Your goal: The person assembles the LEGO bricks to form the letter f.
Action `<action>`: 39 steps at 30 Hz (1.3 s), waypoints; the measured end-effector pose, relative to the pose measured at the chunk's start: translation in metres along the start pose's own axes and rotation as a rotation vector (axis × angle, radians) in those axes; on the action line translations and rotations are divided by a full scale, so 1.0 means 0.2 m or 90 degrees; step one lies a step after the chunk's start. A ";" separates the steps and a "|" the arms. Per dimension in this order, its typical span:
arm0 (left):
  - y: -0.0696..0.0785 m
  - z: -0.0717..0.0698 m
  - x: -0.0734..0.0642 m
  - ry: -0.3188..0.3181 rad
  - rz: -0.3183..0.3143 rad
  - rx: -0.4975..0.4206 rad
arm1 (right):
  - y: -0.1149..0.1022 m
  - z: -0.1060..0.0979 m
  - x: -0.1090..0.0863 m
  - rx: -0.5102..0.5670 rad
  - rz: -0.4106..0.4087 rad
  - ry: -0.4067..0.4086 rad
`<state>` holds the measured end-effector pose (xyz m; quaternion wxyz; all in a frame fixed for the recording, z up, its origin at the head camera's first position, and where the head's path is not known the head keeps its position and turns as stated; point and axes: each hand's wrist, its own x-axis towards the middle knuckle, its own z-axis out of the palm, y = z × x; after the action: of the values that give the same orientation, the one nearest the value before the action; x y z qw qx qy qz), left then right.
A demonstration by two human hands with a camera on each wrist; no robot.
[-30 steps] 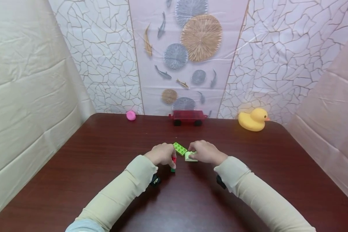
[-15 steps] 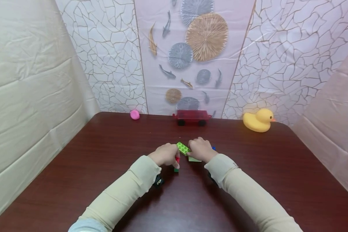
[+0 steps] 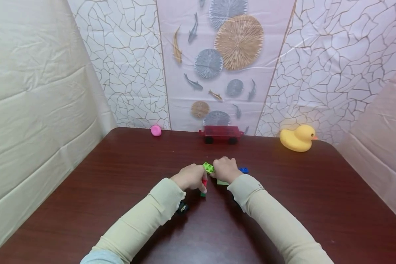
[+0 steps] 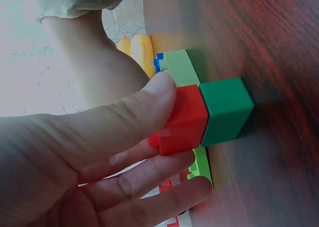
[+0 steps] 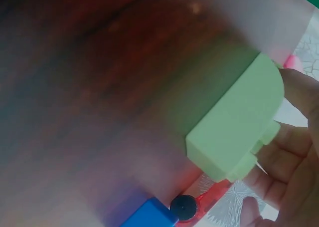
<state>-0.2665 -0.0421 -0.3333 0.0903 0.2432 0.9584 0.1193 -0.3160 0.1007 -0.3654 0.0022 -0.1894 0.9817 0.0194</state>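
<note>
Pinching a red block (image 4: 185,121) atop a green block (image 4: 227,110), the left hand (image 3: 190,177) stayed; the right hand (image 3: 225,169), grip unclear, had shifted left beside a lime brick (image 3: 208,167). Patterned drapes (image 3: 132,62) backed the brown surface (image 3: 118,176).

Red blk (image 4: 185,119) smooth plast.; tbl (image 3: 198,234) glossy wood.

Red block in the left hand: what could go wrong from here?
The left hand pinches the red block, stacked on the green block; tugging might split or tip the pair. The right hand is close to the pale green block and may knock it. Both hands crowd the lime brick, so they could bump.
</note>
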 end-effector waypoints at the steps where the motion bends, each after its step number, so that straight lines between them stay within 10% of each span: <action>1: 0.00 0.00 0.00 -0.001 -0.001 -0.002 | 0.00 -0.01 0.00 0.004 -0.004 0.004; 39: 0.14 0.03 0.12 -0.014 0.010 -0.042 | 0.26 -0.17 -0.35 0.164 -0.042 0.026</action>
<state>-0.2737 -0.0053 -0.3351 0.1075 0.2491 0.9509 0.1488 -0.2693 0.1741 -0.3296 0.0069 -0.2202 0.9692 -0.1105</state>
